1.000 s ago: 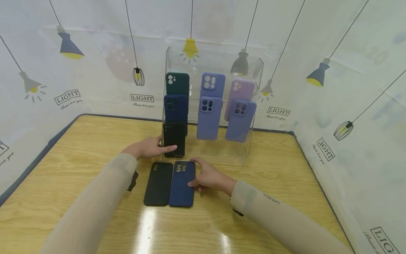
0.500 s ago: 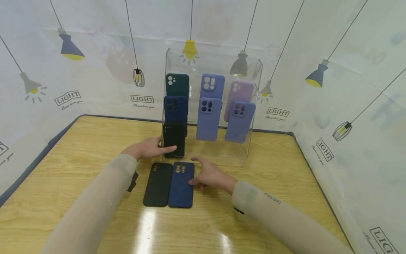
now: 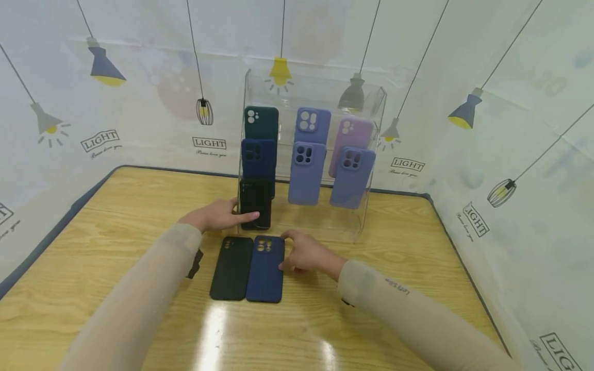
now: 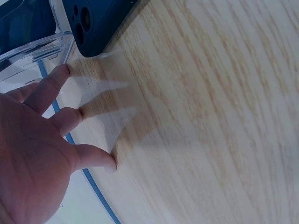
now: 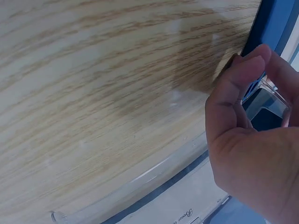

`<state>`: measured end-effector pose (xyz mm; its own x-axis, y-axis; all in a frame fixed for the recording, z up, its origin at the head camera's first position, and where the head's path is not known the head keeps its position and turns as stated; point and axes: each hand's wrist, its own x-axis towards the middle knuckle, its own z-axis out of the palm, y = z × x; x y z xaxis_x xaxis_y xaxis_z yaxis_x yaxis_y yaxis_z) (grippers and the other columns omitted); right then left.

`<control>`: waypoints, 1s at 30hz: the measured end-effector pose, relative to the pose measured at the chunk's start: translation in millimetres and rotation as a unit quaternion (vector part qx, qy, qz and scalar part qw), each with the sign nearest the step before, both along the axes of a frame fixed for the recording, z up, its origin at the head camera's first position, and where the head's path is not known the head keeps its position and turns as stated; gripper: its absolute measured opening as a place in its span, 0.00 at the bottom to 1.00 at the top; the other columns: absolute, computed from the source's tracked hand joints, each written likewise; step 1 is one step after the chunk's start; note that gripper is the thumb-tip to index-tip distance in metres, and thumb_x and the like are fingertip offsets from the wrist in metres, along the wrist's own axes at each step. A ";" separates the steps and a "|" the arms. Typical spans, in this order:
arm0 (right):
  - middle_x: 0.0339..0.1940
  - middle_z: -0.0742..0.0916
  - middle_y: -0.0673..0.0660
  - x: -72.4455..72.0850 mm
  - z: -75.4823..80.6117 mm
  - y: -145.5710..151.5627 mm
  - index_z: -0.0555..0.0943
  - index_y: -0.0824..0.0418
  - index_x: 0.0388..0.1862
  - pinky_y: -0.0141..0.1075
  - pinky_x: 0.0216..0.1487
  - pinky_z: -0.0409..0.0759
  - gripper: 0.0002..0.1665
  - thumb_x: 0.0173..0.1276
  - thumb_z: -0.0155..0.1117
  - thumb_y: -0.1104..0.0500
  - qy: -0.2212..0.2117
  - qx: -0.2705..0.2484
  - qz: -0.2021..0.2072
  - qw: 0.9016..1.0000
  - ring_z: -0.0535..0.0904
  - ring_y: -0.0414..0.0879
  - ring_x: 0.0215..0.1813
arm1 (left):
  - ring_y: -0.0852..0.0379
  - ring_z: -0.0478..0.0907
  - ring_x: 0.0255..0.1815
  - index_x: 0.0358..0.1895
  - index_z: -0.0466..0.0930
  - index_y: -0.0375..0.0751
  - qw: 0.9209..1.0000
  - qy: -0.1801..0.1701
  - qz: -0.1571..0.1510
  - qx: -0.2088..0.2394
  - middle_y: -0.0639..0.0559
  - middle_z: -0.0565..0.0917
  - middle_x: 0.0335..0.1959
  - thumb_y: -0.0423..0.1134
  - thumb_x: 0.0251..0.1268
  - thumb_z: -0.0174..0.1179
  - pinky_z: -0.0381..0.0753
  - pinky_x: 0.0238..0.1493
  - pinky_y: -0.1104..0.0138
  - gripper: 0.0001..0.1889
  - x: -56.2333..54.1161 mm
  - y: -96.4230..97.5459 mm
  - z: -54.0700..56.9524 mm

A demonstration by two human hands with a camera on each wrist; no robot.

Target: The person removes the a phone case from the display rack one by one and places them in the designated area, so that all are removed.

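Note:
Two phone cases lie side by side on the table, a black phone case (image 3: 232, 270) and a dark blue phone case (image 3: 264, 273). My right hand (image 3: 308, 253) grips the blue case at its upper right, index finger at the top corner and thumb by the side edge. In the right wrist view that hand's curled fingertips meet at the blue case (image 5: 267, 25). My left hand (image 3: 215, 215) is at the stand's lower left, thumb across the front of a standing black case (image 3: 256, 193). The left wrist view shows its other fingers (image 4: 96, 156) spread, tips at the table.
A clear acrylic stand (image 3: 320, 224) holds several phone cases in rows: a green case (image 3: 262, 122), a navy case (image 3: 264, 167), a pink case (image 3: 355, 129) and several periwinkle ones such as this case (image 3: 306, 180). Printed sheeting (image 3: 153, 77) walls the wooden table (image 3: 139, 190).
My right index finger lifted off the blue case's top corner half a second ago and is back down on it now. The left hand and both lying cases stay nearly in place.

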<state>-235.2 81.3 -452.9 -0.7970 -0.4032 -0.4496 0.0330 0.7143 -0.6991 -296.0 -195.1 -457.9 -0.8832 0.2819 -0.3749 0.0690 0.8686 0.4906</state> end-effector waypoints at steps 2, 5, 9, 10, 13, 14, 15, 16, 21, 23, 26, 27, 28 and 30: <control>0.43 0.89 0.61 -0.7 -0.3 -2.1 0.67 0.56 0.82 0.38 0.27 0.84 0.51 0.62 0.80 0.67 0.000 0.004 -0.001 1.000 0.83 0.48 0.25 | 0.28 0.67 0.80 0.89 0.39 0.38 1.000 0.002 0.000 -0.001 0.28 0.66 0.81 0.89 0.62 0.42 0.66 0.80 0.36 0.68 -0.1 -0.1 0.6; 0.44 0.88 0.60 -1.8 -0.7 -4.8 0.67 0.57 0.82 0.37 0.27 0.84 0.52 0.62 0.80 0.68 -0.001 0.008 0.000 1.000 0.83 0.47 0.26 | 0.29 0.68 0.80 0.89 0.39 0.39 1.000 0.004 0.002 -0.001 0.29 0.67 0.81 0.89 0.61 0.42 0.66 0.80 0.37 0.68 -0.6 -0.8 1.1; 0.41 0.88 0.60 -2.7 -0.8 -7.2 0.67 0.57 0.82 0.37 0.27 0.84 0.52 0.61 0.80 0.69 -0.003 0.010 -0.001 1.000 0.83 0.47 0.26 | 0.29 0.67 0.80 0.89 0.39 0.38 1.000 0.004 -0.001 -0.003 0.29 0.67 0.81 0.90 0.61 0.42 0.66 0.80 0.37 0.68 -1.4 -1.7 1.8; 0.39 0.88 0.60 -2.5 -0.8 -7.7 0.67 0.57 0.82 0.37 0.27 0.84 0.52 0.61 0.80 0.69 -0.003 0.010 -0.002 1.000 0.83 0.47 0.26 | 0.29 0.67 0.80 0.89 0.39 0.38 1.000 0.005 -0.003 -0.004 0.29 0.67 0.81 0.89 0.61 0.42 0.66 0.80 0.37 0.68 -1.6 -1.8 1.5; 0.34 0.88 0.59 -1.5 -0.6 -8.2 0.67 0.57 0.82 0.38 0.27 0.85 0.52 0.61 0.80 0.70 -0.003 0.007 -0.002 1.000 0.83 0.47 0.26 | 0.29 0.67 0.80 0.88 0.40 0.37 1.000 0.004 -0.003 -0.004 0.29 0.66 0.81 0.89 0.61 0.42 0.66 0.81 0.37 0.68 -1.6 -1.4 0.8; 0.33 0.88 0.58 -1.3 -0.8 -8.2 0.67 0.57 0.82 0.38 0.27 0.85 0.52 0.61 0.80 0.70 -0.003 0.007 -0.001 1.000 0.83 0.47 0.25 | 0.29 0.67 0.80 0.88 0.40 0.37 1.000 0.004 -0.003 -0.004 0.28 0.66 0.81 0.89 0.61 0.42 0.66 0.81 0.37 0.68 -1.6 -1.4 0.5; 0.31 0.88 0.59 -1.1 -0.6 -8.0 0.67 0.57 0.82 0.38 0.27 0.85 0.52 0.61 0.80 0.70 -0.004 0.006 -0.001 1.000 0.83 0.47 0.25 | 0.29 0.67 0.81 0.88 0.40 0.37 1.000 0.004 -0.003 -0.003 0.28 0.66 0.82 0.90 0.61 0.42 0.66 0.81 0.37 0.68 -1.7 -1.3 0.1; 0.30 0.88 0.58 -0.6 -0.4 -7.8 0.67 0.57 0.82 0.38 0.28 0.85 0.51 0.62 0.79 0.70 -0.004 0.005 0.000 1.000 0.83 0.47 0.25 | 0.29 0.67 0.81 0.88 0.40 0.37 1.000 0.004 -0.003 -0.002 0.28 0.66 0.82 0.90 0.61 0.42 0.65 0.81 0.37 0.68 -1.6 -1.0 -0.5; 0.32 0.89 0.59 -3.9 6.5 -5.7 0.69 0.55 0.82 0.41 0.31 0.87 0.48 0.65 0.78 0.66 0.005 0.011 0.027 1.000 0.86 0.50 0.27 | 0.28 0.67 0.81 0.88 0.40 0.36 1.000 0.001 -0.005 -0.005 0.28 0.64 0.82 0.90 0.62 0.40 0.65 0.81 0.36 0.68 -0.7 -0.6 -1.1; 0.33 0.91 0.60 -8.3 13.8 -5.2 0.69 0.54 0.81 0.42 0.33 0.88 0.46 0.67 0.77 0.64 0.014 0.015 0.045 0.999 0.88 0.52 0.29 | 0.28 0.67 0.80 0.88 0.40 0.36 1.000 -0.001 -0.005 -0.006 0.28 0.64 0.82 0.90 0.61 0.40 0.66 0.80 0.36 0.69 -0.4 -1.0 -0.9; 0.36 0.94 0.61 -18.4 30.1 -5.8 0.69 0.56 0.82 0.42 0.34 0.88 0.44 0.69 0.76 0.63 0.036 0.020 0.066 0.997 0.90 0.57 0.32 | 0.28 0.67 0.80 0.88 0.39 0.36 1.000 -0.004 -0.004 -0.004 0.28 0.63 0.83 0.90 0.61 0.41 0.66 0.80 0.35 0.69 -1.0 -1.2 -1.0; 0.37 0.94 0.60 -22.0 36.5 -6.3 0.69 0.56 0.82 0.41 0.34 0.88 0.44 0.70 0.76 0.63 0.042 0.020 0.069 0.997 0.91 0.58 0.33 | 0.28 0.67 0.80 0.88 0.39 0.37 1.000 -0.005 -0.003 -0.001 0.28 0.63 0.83 0.90 0.61 0.41 0.66 0.80 0.36 0.69 -1.5 -1.2 -1.3; 0.38 0.95 0.59 -25.6 43.3 -7.4 0.69 0.56 0.82 0.41 0.34 0.89 0.44 0.70 0.76 0.63 0.051 0.022 0.071 0.996 0.91 0.59 0.35 | 0.28 0.68 0.80 0.88 0.39 0.37 1.000 -0.005 -0.001 0.001 0.28 0.64 0.83 0.90 0.60 0.42 0.67 0.80 0.36 0.69 -2.0 -1.4 -1.5; 0.40 0.95 0.58 -32.3 56.9 -10.6 0.68 0.54 0.83 0.42 0.36 0.90 0.45 0.70 0.76 0.62 0.075 0.028 0.073 0.994 0.92 0.58 0.36 | 0.28 0.68 0.80 0.88 0.39 0.37 1.000 -0.006 -0.001 0.005 0.28 0.65 0.82 0.90 0.60 0.43 0.68 0.79 0.36 0.69 -3.0 -1.4 -1.9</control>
<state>-267.5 70.7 -395.9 -0.7918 -0.4967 -0.3555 -0.1743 0.7416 -0.6478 -298.9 -196.5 -459.8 -0.8781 0.2879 -0.3822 0.0655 0.8635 0.5001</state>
